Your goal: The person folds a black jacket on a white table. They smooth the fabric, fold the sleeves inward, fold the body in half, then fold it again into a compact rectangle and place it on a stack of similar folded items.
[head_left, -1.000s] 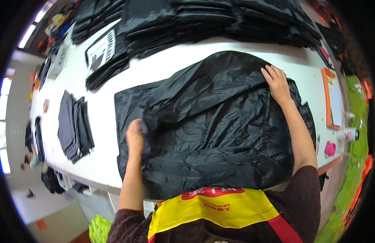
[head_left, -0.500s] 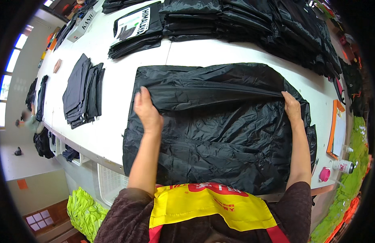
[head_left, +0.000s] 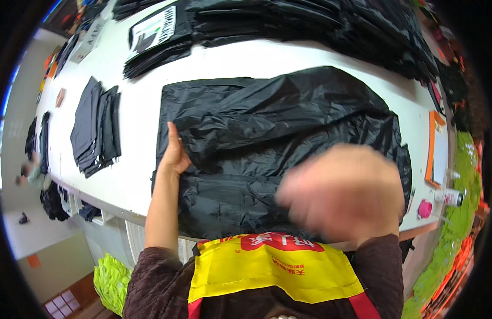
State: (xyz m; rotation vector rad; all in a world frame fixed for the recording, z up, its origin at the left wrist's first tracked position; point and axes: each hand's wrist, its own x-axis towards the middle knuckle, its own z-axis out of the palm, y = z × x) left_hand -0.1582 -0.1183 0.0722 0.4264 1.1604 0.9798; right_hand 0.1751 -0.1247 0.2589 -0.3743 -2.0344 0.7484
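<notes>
Head view: at lower left a white basket point(head_left: 133, 235) shows partly, its contents unclear. Black fabric point(head_left: 224, 125) spreads across the centre; the left hand point(head_left: 175, 155) touches its left part, fingers hidden, grip impossible to judge. The right hand point(head_left: 347, 191), earlier at the fabric's right edge, now blurs at lower right, its state unreadable.

Head view: left of two head-worn wide fisheye cameras, upright, facing down and forward at close range over the white smooth-topped counter point(head_left: 139, 133); wearer's yellow cloth apron bib point(head_left: 278, 272) nearest, lower centre; straight edges bend toward rim.
</notes>
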